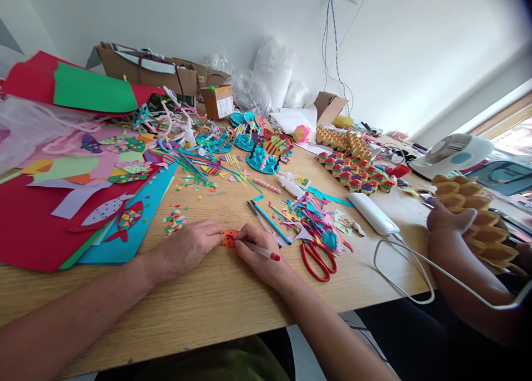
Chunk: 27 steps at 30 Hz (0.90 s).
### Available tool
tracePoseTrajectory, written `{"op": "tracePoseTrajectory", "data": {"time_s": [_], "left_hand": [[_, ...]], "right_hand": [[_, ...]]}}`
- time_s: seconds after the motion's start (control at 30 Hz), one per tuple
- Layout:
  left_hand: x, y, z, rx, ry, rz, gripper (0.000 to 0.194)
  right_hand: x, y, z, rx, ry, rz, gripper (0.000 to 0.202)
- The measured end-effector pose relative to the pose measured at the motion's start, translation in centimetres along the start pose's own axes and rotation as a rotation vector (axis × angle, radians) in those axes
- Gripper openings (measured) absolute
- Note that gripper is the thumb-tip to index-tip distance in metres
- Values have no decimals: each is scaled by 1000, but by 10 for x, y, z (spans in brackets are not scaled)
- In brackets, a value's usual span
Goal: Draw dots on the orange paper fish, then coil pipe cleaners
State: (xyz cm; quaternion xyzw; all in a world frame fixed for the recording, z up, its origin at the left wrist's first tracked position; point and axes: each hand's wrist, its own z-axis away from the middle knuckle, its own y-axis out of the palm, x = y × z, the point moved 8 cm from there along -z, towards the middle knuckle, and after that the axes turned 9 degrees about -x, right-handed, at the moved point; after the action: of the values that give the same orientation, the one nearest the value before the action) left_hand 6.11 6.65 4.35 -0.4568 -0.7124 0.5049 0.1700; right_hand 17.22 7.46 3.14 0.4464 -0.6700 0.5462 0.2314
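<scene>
A small orange paper cutout with dark spots lies on the table between my hands. My left hand presses its left edge down with closed fingertips. In my right hand is a red-ended pen, its tip down at the cutout and partly hidden by my fingers. Red-handled scissors lie right of that hand, beside a heap of coloured paper scraps. A blue pen rests just beyond it. Tiny paper bits are scattered past my left hand.
Coloured sheets and a patterned paper fish cover the left side. A white power strip trails a cable at right. Another person's hand holds an egg carton. Glue bottles and painted cartons stand farther back.
</scene>
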Motion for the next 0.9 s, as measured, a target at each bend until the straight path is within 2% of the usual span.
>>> {"op": "tracePoseTrajectory", "data": {"time_s": [0.8,0.9], "left_hand": [[1,0,1,-5,-16,15,29],[-1,-2,0,-17,2,17,30]], "right_hand": [[1,1,-1,12,26,15,7],[-2,-5,0,-24,57,-34,5]]}}
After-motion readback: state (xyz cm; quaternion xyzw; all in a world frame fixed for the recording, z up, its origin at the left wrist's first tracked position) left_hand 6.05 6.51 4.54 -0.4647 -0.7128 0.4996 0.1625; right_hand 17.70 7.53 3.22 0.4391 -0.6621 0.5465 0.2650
